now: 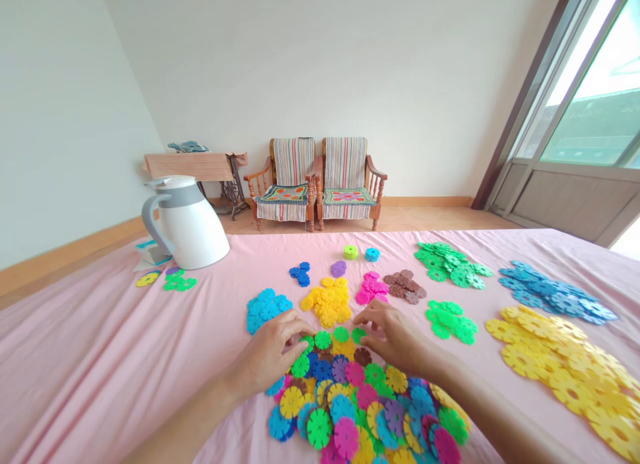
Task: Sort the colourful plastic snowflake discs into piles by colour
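A mixed pile of notched plastic discs in many colours lies in front of me on the pink cloth. My left hand rests at the pile's far left edge, fingers curved and thumb apart, close to a green disc. Across from it, my right hand hovers over or touches the far right edge; its thumb and fingers are apart beside another green disc. Neither hand visibly holds a disc. Just beyond them are a yellow heap, a light blue heap and a pink heap.
More sorted discs lie around: brown, green, blue and a large yellow spread at right. A white jug stands at the left. Two armchairs are beyond the pink-covered table.
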A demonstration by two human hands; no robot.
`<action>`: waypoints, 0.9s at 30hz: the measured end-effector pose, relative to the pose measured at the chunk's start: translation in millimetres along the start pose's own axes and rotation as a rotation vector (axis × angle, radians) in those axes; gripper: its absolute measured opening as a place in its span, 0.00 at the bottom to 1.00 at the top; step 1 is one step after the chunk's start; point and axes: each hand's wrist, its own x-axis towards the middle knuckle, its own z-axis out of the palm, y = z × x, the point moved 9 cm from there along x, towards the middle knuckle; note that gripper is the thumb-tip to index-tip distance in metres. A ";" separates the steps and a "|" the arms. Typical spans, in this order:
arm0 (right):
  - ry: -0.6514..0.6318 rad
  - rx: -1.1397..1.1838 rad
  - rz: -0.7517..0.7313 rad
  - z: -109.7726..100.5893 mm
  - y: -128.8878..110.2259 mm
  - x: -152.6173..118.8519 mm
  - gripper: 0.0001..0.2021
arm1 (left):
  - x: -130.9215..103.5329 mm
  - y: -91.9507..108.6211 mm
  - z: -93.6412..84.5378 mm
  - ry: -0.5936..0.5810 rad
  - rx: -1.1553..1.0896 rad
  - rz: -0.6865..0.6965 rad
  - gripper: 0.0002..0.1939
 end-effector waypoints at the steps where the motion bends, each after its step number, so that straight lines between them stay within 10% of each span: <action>1: 0.002 -0.011 0.006 0.8 -0.2 0.0 0.11 | -0.1 -0.1 0.0 0.001 -0.002 -0.002 0.11; 11: 0.006 0.117 0.083 -13.9 6.1 1.5 0.05 | 0.3 1.4 -1.5 0.004 0.006 0.005 0.11; 22: 0.049 -0.151 0.318 -88.2 130.2 -30.8 0.06 | 0.0 -0.1 -0.5 0.002 0.010 -0.003 0.13; 27: 0.090 -0.187 0.304 -86.9 116.4 -25.8 0.08 | 0.9 0.0 -1.0 0.005 0.011 -0.008 0.13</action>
